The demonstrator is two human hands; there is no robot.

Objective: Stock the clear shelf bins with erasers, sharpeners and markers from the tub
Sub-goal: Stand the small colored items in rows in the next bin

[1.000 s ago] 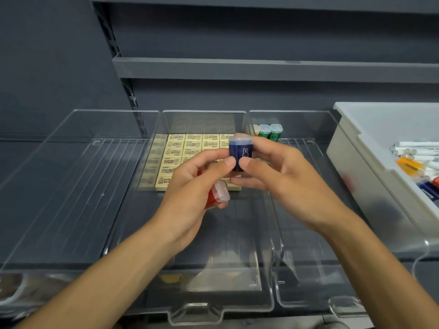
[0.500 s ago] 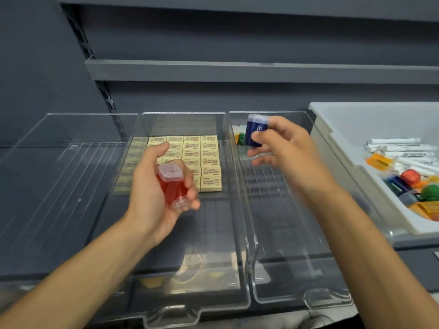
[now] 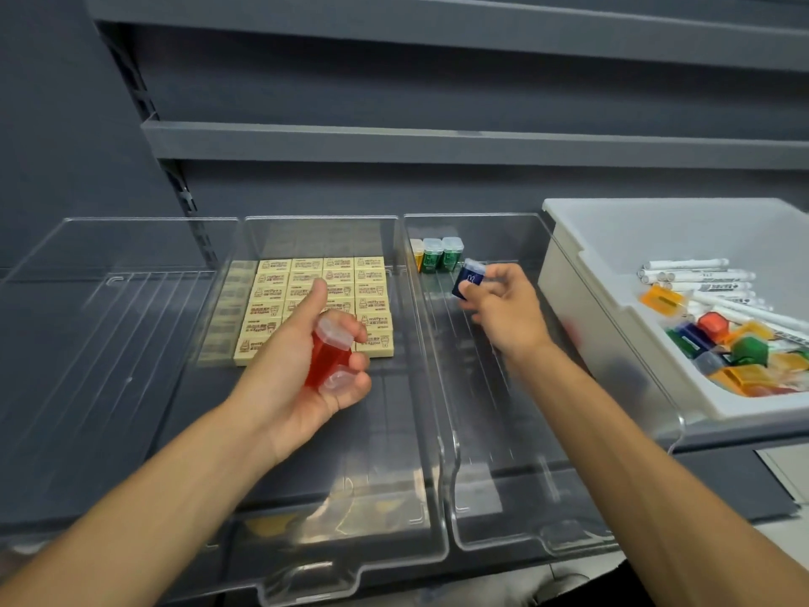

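My right hand (image 3: 503, 313) pinches a blue sharpener (image 3: 469, 279) inside the right clear bin (image 3: 525, 497), just in front of a yellow and two green sharpeners (image 3: 440, 254) standing at the bin's back left corner. My left hand (image 3: 306, 370) holds red sharpeners (image 3: 326, 354) above the middle clear bin (image 3: 350, 541), thumb raised. Rows of cream erasers (image 3: 306, 291) fill that bin's back part. The white tub (image 3: 582, 273) at the right holds white markers (image 3: 700, 282) and several coloured sharpeners (image 3: 744, 348).
An empty clear bin (image 3: 87, 343) lies at the left. Dark grey shelves (image 3: 437, 142) and a back wall rise behind the bins. The three bins sit side by side on the lower shelf, the tub beside them.
My right hand carried the blue sharpener from the middle over into the right bin and lowered it towards the back row. My left hand stayed over the middle bin with the red sharpeners.
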